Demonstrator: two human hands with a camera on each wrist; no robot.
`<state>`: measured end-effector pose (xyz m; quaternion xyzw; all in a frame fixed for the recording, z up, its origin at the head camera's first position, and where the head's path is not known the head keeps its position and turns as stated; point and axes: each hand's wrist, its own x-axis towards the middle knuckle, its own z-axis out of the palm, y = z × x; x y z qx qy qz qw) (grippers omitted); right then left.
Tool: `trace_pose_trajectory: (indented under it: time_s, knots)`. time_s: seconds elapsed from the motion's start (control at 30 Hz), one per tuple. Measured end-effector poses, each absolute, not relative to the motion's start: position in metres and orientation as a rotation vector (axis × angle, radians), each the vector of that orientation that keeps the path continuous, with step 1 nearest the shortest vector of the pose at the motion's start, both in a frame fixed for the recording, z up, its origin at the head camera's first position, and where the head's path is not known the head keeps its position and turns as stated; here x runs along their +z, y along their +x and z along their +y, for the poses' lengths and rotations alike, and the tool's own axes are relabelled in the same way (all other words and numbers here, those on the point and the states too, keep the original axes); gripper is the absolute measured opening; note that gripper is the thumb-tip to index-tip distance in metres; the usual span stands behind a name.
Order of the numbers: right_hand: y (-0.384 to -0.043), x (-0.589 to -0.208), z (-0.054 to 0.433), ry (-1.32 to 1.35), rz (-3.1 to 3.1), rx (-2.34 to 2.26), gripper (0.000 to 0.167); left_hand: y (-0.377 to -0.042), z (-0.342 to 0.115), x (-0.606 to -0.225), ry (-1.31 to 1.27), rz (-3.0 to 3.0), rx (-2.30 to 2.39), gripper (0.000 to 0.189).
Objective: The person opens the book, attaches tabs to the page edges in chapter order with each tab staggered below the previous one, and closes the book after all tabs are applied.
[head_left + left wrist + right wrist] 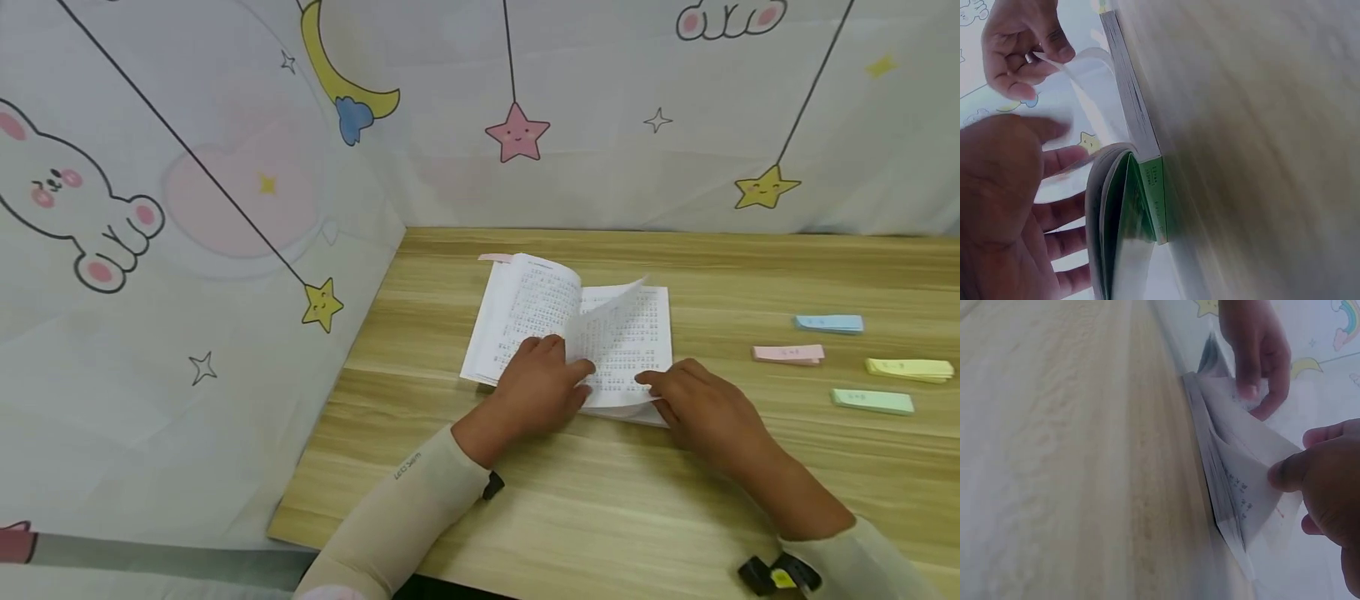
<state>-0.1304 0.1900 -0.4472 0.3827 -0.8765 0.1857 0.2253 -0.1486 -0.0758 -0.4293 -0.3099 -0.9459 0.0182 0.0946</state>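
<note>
An open book (pixel 543 296) with printed pages lies on the wooden table, its green cover edge visible in the left wrist view. My left hand (pixel 536 387) rests over the left-hand pages near the fold, its fingers (pixel 1063 244) extended along them and the thumb towards the middle. At the lower right corner of the book, my right hand (pixel 708 408) pinches a page between thumb and finger. That page (pixel 1254 481) is lifted and bends up from the right half. A pink strip (pixel 495 257) sticks out at the book's top left.
To the right on the table (pixel 600 500) lie a blue strip pad (pixel 828 324), a pink one (pixel 787 355), a yellow one (pixel 909 370) and a green one (pixel 872 402). A cartoon-printed wall cloth (pixel 585 183) borders the table behind and at left.
</note>
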Motion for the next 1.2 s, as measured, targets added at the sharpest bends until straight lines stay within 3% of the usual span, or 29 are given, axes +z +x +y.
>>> trace_pose_trajectory:
  time_s: [0.13,0.23,0.33,0.5,0.87,1.07,1.2]
  knots:
    - [-0.1313,-0.4441,0.1888,1.063,-2.397,0.507,0.043,-0.1466,-0.0755,-0.4289,-0.918,-2.893,0.067,0.058]
    - [-0.1313,-0.4434,0.1882,1.067,-2.387,0.516,0.043,-0.1457,-0.0757,-0.4283,-0.889,-2.893,0.064,0.063]
    - [-0.1306,-0.4448,0.1887,1.055,-2.373,0.505,0.032,-0.146,-0.0755,-0.4284,-0.867,-2.857,0.057,0.068]
    - [-0.1287,-0.4486,0.1899,1.021,-2.327,0.502,0.056,-0.1458,-0.0747,-0.4283,-0.885,-2.852,0.049,0.08]
    - [-0.1319,-0.4494,0.1897,1.072,-2.309,0.509,0.047,-0.147,-0.0745,-0.4304,-0.894,-2.932,0.076,0.092]
    - [-0.1293,-0.4476,0.1873,1.041,-2.305,0.514,0.049,-0.1473,-0.072,-0.4327,-0.857,-2.883,0.101,0.076]
    - [-0.1278,-0.4456,0.1884,1.024,-2.356,0.511,0.046,-0.1488,-0.0722,-0.4329,-0.776,-2.817,0.016,0.083]
